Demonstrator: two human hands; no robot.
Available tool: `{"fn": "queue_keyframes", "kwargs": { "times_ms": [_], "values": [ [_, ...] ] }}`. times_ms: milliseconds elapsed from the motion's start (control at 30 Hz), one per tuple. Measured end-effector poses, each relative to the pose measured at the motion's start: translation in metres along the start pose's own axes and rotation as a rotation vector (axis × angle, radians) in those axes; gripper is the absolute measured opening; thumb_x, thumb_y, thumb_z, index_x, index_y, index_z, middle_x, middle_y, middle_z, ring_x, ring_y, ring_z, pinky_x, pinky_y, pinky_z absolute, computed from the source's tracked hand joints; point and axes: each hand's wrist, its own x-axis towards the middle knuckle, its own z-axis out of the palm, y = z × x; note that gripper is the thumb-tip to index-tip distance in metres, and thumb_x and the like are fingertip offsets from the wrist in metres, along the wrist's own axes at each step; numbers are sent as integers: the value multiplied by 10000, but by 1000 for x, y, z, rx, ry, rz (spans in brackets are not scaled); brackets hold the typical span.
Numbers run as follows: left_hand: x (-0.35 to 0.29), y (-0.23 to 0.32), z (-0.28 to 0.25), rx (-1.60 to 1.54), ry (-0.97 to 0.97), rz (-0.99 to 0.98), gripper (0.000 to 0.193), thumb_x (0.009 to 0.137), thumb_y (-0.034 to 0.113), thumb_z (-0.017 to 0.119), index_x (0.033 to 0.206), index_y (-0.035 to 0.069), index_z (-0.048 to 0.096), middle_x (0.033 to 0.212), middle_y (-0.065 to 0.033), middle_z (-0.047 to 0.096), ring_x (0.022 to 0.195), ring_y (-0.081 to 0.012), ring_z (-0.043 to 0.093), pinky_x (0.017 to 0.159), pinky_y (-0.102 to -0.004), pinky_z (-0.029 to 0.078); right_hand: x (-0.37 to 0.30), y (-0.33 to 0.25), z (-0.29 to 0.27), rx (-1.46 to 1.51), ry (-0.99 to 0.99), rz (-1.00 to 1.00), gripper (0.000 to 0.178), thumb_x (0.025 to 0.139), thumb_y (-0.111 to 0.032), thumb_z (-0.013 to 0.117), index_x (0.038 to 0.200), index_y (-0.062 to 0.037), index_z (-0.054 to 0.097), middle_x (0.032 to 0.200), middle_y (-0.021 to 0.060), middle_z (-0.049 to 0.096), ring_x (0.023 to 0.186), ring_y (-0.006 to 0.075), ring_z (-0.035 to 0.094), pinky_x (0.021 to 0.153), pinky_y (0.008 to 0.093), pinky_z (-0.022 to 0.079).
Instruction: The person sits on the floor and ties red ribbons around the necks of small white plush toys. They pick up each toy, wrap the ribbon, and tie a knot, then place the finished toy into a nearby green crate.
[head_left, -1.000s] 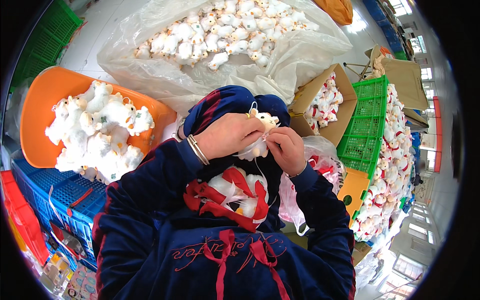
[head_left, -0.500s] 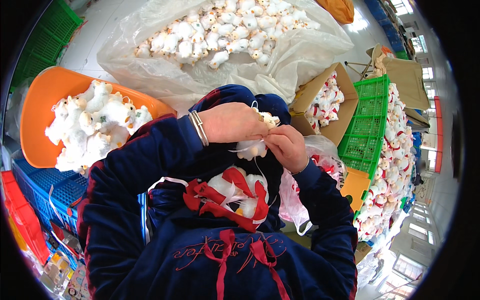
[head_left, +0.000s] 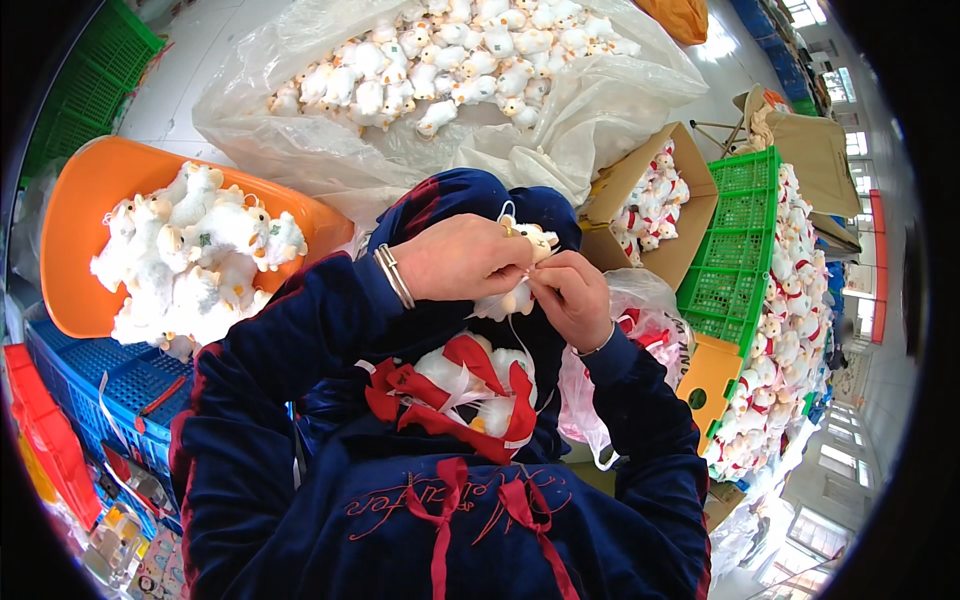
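My left hand [head_left: 462, 262] grips a small white plush animal [head_left: 522, 268] from above, just over my lap. My right hand [head_left: 570, 296] pinches at the toy's side with fingertips, touching the left hand. A thin white thread hangs down from the toy. In my lap lies another white plush toy with red ribbons [head_left: 462, 392]. I wear a dark blue jacket with red ties, and a metal bracelet sits on my left wrist.
An orange tub [head_left: 75, 230] of white plush toys stands at left. A clear plastic sheet [head_left: 450, 60] heaped with toys lies ahead. A cardboard box [head_left: 645, 200], a green crate [head_left: 745, 240] and a long pile of toys are at right. Blue and red crates sit lower left.
My left arm has swung its elbow out to the left and lowered. Both hands stay together on the small plush toy, which has turned slightly.
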Motion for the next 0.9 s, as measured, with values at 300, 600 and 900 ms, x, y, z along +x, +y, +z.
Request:
{"fn": "queue_keyframes", "kwargs": {
  "times_ms": [300,600,900],
  "values": [
    [-6,-3,0,-41,5,-15,128,922,157,710,1026,86,691,828,-146,675,791,-364,672,701,-454,526,-1,4,2,-8,2,-22,213,802,3,812,967,-48,687,942,120,677,821,315,669,712,388,551],
    [2,-3,-5,-153,-15,4,136,920,131,696,1018,48,743,865,-151,715,796,-353,692,725,-424,543,3,7,-3,-34,-38,-78,214,805,-14,818,966,-55,684,956,107,686,838,309,671,727,392,554],
    [2,8,-11,-276,-38,-143,175,880,174,688,972,41,756,803,-151,717,746,-328,705,709,-406,548,8,3,-9,-5,-106,-9,202,818,-26,810,967,-45,675,941,110,679,830,312,668,718,394,547]
  ]
}}
